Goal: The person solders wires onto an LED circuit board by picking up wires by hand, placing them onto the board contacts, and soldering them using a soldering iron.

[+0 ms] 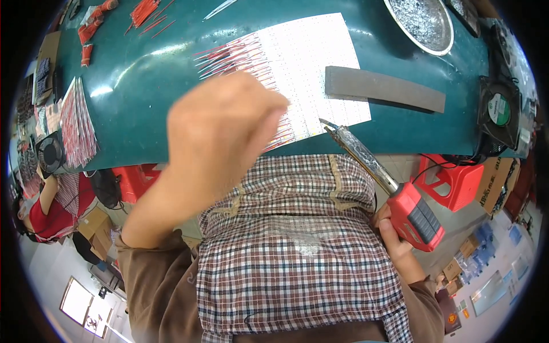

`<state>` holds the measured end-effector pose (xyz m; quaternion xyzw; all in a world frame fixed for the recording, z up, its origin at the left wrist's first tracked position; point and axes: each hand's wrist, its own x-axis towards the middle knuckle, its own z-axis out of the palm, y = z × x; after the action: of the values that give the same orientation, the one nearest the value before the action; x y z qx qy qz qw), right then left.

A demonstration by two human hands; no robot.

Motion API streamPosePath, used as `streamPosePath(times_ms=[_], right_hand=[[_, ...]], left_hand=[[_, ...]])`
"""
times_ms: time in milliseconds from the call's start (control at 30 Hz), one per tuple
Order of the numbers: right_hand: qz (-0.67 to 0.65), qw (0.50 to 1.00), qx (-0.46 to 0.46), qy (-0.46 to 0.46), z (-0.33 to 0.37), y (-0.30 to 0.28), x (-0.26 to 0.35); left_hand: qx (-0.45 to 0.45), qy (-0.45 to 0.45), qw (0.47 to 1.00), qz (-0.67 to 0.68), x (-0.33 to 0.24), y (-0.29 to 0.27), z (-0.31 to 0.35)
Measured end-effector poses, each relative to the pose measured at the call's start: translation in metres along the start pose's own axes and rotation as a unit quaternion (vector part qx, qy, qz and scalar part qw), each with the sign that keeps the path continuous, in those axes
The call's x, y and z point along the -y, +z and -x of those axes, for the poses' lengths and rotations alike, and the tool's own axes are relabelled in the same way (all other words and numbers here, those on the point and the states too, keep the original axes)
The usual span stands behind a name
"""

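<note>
My left hand [223,123] is raised above the left side of a white panel [309,57], its fingers curled together. Anything pinched in them is hidden or too small to name. Red and white wires [243,54] fan out from that edge of the panel, partly covered by the hand. In my right hand [394,237] is a red and black soldering iron [414,217], gripped by its handle. The iron slants up to the left, with its dark tip near the panel's lower edge. A grey bar [383,88] lies across the panel's right side.
On the green table [143,114] are a round metal bowl [423,26], red wire bundles [91,28], loose red wires [151,17] and a stack of wired strips [78,123]. A black fan [498,111] stands right. Red stools [452,183] and another person [48,208] are beyond.
</note>
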<state>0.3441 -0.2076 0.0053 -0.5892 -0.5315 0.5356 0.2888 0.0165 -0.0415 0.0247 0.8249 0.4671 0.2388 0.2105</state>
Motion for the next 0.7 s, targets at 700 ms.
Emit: streamPosePath(times_ms=[700], right_hand=[[0.033, 0.999, 0.022, 0.028, 0.006, -0.001, 0.001]], left_hand=[[-0.012, 0.007, 1.000, 0.005, -0.018, 0.029, 0.029]])
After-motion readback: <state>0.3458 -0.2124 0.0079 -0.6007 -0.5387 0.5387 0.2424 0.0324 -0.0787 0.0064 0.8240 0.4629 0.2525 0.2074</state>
